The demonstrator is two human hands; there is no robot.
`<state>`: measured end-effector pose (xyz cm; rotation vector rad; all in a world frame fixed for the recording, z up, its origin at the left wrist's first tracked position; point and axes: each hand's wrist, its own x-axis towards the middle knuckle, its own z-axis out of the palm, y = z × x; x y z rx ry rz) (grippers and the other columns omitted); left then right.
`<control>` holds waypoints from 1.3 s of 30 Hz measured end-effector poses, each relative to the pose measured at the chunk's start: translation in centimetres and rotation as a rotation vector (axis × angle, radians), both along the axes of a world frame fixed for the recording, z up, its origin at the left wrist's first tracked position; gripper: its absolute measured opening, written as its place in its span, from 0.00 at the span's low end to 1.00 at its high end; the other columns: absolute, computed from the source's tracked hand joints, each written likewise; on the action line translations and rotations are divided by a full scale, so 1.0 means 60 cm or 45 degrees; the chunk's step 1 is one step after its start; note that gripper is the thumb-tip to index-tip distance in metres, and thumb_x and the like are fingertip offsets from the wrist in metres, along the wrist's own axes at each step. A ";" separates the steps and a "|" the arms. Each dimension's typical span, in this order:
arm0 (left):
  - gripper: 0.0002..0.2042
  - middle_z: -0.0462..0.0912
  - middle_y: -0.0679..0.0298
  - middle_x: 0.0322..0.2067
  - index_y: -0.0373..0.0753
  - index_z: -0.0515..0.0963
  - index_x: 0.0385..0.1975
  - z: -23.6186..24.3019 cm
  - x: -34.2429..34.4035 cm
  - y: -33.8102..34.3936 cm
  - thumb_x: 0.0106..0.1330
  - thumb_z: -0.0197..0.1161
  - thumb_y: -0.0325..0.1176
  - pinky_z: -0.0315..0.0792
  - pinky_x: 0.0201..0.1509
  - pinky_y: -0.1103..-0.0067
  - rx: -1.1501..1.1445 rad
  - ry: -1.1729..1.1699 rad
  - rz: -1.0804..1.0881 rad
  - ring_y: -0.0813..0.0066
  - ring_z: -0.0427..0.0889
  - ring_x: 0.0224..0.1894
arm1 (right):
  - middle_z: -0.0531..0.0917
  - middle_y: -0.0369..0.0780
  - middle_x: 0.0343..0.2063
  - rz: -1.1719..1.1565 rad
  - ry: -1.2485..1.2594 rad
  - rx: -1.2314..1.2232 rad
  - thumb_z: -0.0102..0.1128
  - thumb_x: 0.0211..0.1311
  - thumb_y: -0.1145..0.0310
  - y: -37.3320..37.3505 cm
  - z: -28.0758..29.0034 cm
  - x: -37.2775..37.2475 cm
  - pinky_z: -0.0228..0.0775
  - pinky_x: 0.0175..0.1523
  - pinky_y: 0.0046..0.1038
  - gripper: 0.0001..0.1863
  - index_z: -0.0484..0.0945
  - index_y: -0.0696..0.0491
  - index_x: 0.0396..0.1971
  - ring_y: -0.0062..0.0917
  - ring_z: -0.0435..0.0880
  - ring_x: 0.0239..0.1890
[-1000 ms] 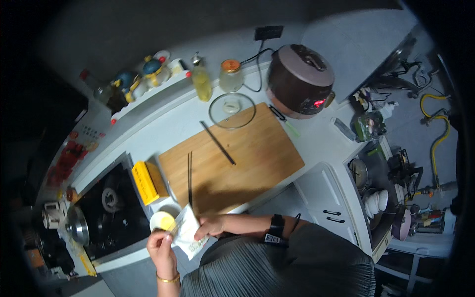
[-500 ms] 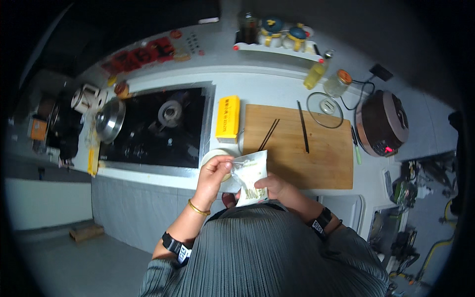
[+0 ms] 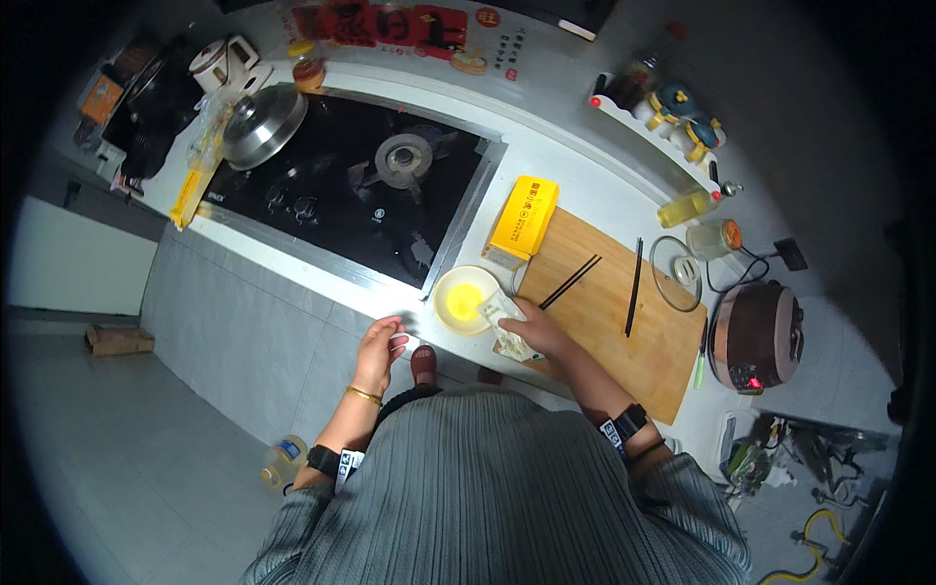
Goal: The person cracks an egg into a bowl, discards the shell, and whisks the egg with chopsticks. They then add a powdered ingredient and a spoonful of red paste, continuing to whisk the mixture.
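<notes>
My right hand (image 3: 534,331) grips a small white plastic packet (image 3: 502,320) with pale contents. The packet is tilted, its upper end over the right rim of a pale bowl (image 3: 441,304). Yellow liquid (image 3: 466,297), like beaten egg, lies in the bowl. My left hand (image 3: 378,353) hangs apart from the packet, left of the bowl and off the counter's front edge. Its fingers are curled together, and whatever may be between them is too small to make out. A yellow box (image 3: 525,216) stands behind the bowl.
A wooden board (image 3: 604,322) carries two pairs of dark chopsticks (image 3: 636,288) and a glass lid (image 3: 675,273). To the right sits a rice cooker (image 3: 756,336). At left is a black gas hob (image 3: 361,185) with a lidded metal pan (image 3: 263,127). Bottles (image 3: 687,207) stand along the wall.
My left hand has let go of the packet and moved left and down. My right hand has brought the packet to the bowl, which is now in plain sight. The view has turned.
</notes>
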<state>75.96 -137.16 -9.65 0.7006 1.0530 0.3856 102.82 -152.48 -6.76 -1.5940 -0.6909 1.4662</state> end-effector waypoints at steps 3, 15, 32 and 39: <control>0.09 0.77 0.71 0.36 0.44 0.74 0.43 -0.015 -0.004 -0.008 0.67 0.51 0.34 0.71 0.37 0.84 -0.038 -0.021 -0.004 0.80 0.77 0.34 | 0.78 0.45 0.46 0.017 -0.344 0.014 0.59 0.58 0.64 0.018 -0.001 -0.008 0.69 0.51 0.26 0.25 0.68 0.60 0.54 0.26 0.78 0.46; 0.09 0.76 0.72 0.35 0.43 0.74 0.44 -0.030 0.003 -0.020 0.68 0.50 0.34 0.71 0.38 0.85 -0.105 -0.078 -0.062 0.83 0.76 0.33 | 0.78 0.50 0.46 -0.025 -0.559 -0.044 0.56 0.60 0.55 0.033 -0.036 -0.010 0.66 0.54 0.29 0.28 0.68 0.60 0.54 0.35 0.77 0.50; 0.10 0.77 0.70 0.35 0.43 0.75 0.44 -0.030 0.011 -0.028 0.68 0.49 0.32 0.71 0.32 0.89 -0.127 -0.031 -0.071 0.85 0.76 0.30 | 0.77 0.52 0.47 -0.050 -0.629 0.072 0.56 0.61 0.58 0.022 -0.053 -0.013 0.66 0.55 0.30 0.26 0.68 0.60 0.53 0.38 0.76 0.50; 0.10 0.77 0.71 0.35 0.43 0.75 0.44 -0.032 0.010 -0.029 0.68 0.49 0.32 0.71 0.32 0.89 -0.127 -0.078 -0.070 0.85 0.76 0.30 | 0.76 0.53 0.48 -0.087 -0.585 0.088 0.56 0.61 0.59 0.015 -0.068 -0.007 0.65 0.56 0.30 0.25 0.68 0.60 0.53 0.39 0.75 0.51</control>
